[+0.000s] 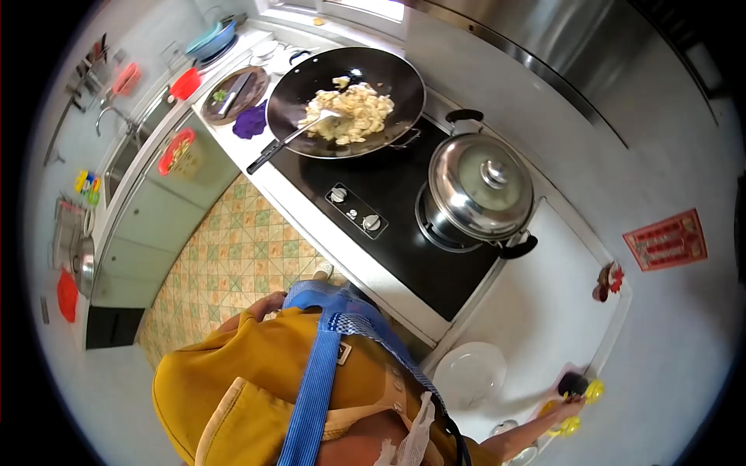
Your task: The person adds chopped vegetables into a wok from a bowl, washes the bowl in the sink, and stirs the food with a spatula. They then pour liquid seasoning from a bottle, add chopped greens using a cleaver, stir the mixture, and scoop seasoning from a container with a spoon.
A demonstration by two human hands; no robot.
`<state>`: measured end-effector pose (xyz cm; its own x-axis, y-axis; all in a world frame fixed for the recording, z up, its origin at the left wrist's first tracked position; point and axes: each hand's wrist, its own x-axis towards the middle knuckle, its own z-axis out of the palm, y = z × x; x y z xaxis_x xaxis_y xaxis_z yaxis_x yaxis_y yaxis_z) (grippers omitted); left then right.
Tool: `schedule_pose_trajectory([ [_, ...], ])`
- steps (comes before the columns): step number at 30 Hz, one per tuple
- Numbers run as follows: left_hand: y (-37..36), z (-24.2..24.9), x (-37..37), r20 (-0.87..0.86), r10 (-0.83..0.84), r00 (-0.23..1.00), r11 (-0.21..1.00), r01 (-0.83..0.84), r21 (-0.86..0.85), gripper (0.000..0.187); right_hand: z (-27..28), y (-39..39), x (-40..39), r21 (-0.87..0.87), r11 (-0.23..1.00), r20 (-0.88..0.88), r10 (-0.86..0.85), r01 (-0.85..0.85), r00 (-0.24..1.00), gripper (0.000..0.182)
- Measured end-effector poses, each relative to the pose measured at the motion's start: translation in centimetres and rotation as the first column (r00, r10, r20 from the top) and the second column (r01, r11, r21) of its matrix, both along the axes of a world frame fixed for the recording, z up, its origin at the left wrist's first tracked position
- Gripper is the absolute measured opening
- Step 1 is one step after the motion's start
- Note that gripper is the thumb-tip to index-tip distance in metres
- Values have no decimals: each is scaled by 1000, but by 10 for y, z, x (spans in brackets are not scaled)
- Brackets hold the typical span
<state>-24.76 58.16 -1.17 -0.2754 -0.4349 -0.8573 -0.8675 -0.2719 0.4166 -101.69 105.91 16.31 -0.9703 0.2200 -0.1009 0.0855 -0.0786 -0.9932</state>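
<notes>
Right hand [573, 408] at a dark jar [572, 384], beyond the plate [470, 377]

The lower right is hard to make out: the fingers are set against the jar, but whether it is gripped or merely touched cannot be told. A second yellow lid [570, 426] is seen just below the hand, by which its container is largely covered. The left hand [270, 303] is partly hidden by the mustard top [241, 357], and its state cannot be told. Glassware [522, 454] is crossed by the right forearm and cut off at the frame's edge.

In the wok [295, 89], pale yellow chunks of food [357, 116] are heaped; a spatula [294, 138] is rested in them, its handle laid over the rim toward the lower left. The pot [451, 217] is covered by a lid [470, 175], and its contents cannot be identified. A knife [235, 93] and green bits [220, 96] are borne by the chopping board [255, 89].

The jar is placed at the far right of the white counter [559, 287], near the wall [660, 326]. Its long axis is aligned roughly left to right across the view, with a yellow top directed toward the right edge.
</notes>
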Motion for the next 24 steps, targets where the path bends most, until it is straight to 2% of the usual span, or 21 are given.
schedule_pose_trajectory([
  [2,2,-6,4,-3,12,1000,1000,-12,16,67,31,-38,31,-4,982,-107,-190,191,976,30],
  [3,2,-10,6,-8,21,1000,1000,-20,24,67,45,-43,45,-4,983,-107,-182,182,977,30],
  [5,-4,-19,8,-9,38,999,998,-37,41,67,76,-48,70,286,950,-198,-66,122,978,30],
  [7,-13,-21,6,-4,70,998,996,-69,63,65,118,-77,93,243,956,-173,-125,166,977,36],
  [9,-24,-7,-2,8,125,992,987,-125,97,60,161,-112,123,-7,992,-150,-125,125,981,41],
  [11,-42,2,-4,-8,145,989,982,-143,122,61,187,-136,143,-139,990,-158,-49,27,986,43],
  [13,-61,-15,2,-57,154,986,980,-146,137,60,222,-184,174,16,987,-199,163,-163,966,40],
  [16,-88,-34,16,-139,199,970,973,-179,144,55,258,-270,214,20,955,-179,295,-296,939,34],
  [17,-98,-40,22,-171,220,960,970,-196,144,53,267,-304,225,-13,956,-143,288,-292,947,33],
  [19,-113,-40,34,-177,279,944,954,-250,168,52,271,-350,227,-76,803,-127,580,-591,805,31],
  [20,-121,-34,40,-175,287,942,946,-251,204,51,271,-386,236,-67,879,-70,468,-472,881,35],
  [21,-129,-18,44,-173,292,941,938,-247,241,50,271,-412,239,-46,715,-92,692,-697,716,38],
  [22,-134,-7,49,-147,296,944,938,-258,233,52,275,-445,249,8,610,-64,791,-793,608,38],
  [23,-137,-17,57,-156,285,946,940,-244,239,52,279,-481,263,64,529,-50,848,-846,527,37],
  [24,-136,-31,71,-130,390,912,897,-344,278,53,280,-515,279,166,533,-43,844,-829,534,38],
])
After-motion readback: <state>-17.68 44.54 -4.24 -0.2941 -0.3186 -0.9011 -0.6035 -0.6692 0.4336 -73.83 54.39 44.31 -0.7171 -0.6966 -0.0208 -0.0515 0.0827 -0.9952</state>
